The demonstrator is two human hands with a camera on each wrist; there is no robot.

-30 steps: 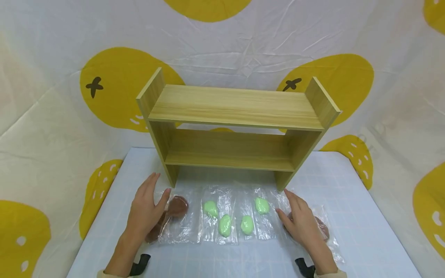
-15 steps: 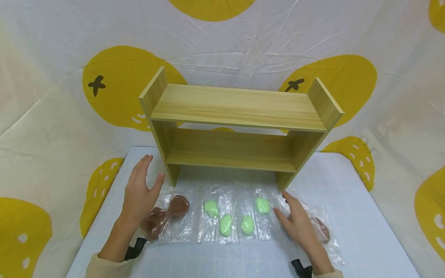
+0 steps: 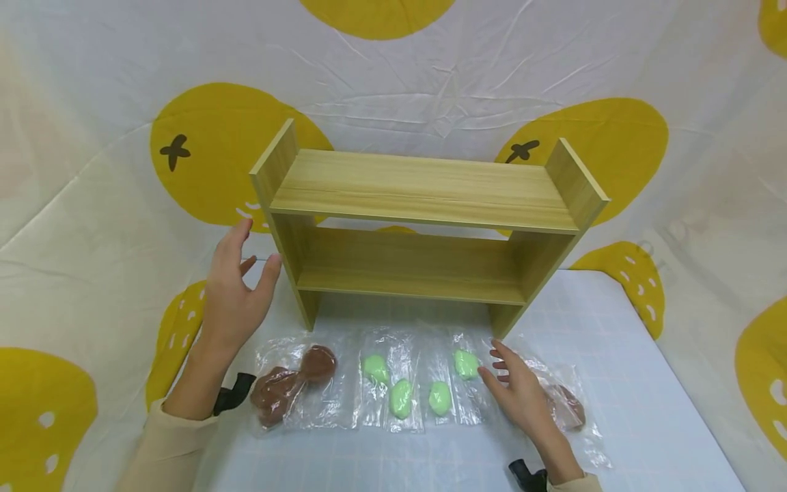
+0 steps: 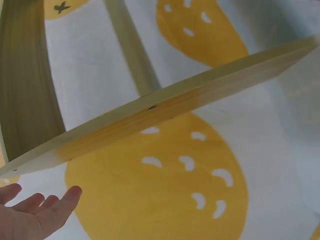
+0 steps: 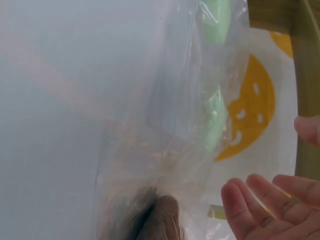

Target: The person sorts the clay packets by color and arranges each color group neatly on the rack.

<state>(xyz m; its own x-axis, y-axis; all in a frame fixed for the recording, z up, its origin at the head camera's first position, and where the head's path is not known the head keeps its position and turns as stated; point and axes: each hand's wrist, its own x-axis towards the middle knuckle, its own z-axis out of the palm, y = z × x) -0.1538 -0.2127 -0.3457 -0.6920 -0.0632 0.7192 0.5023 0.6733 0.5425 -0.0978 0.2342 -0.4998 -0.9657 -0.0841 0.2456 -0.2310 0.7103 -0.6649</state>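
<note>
A two-tier wooden shelf (image 3: 424, 188) stands upright on the table. My left hand (image 3: 233, 301) is raised beside its left side panel (image 3: 277, 164), fingers spread and holding nothing. In the left wrist view, a gap shows between that hand (image 4: 40, 215) and the panel (image 4: 165, 100). My right hand (image 3: 521, 396) hovers with relaxed fingers by the foot of the right side panel (image 3: 505, 318), over clear plastic bags. It holds nothing; whether it touches the bags I cannot tell. Several bagged green lumps (image 3: 401, 398) lie between the hands.
Clear bags with brown round pieces (image 3: 273, 396) lie at the left end of the row. Another brown piece (image 3: 568, 408) in a bag lies at the right, partly behind my right hand. A white cloth (image 3: 393, 89) with yellow shapes hangs behind the shelf.
My left hand has risen from beside the brown pieces to the shelf's left side panel, uncovering those pieces. The right hand has shifted slightly left. Shelf and bags stay put.
</note>
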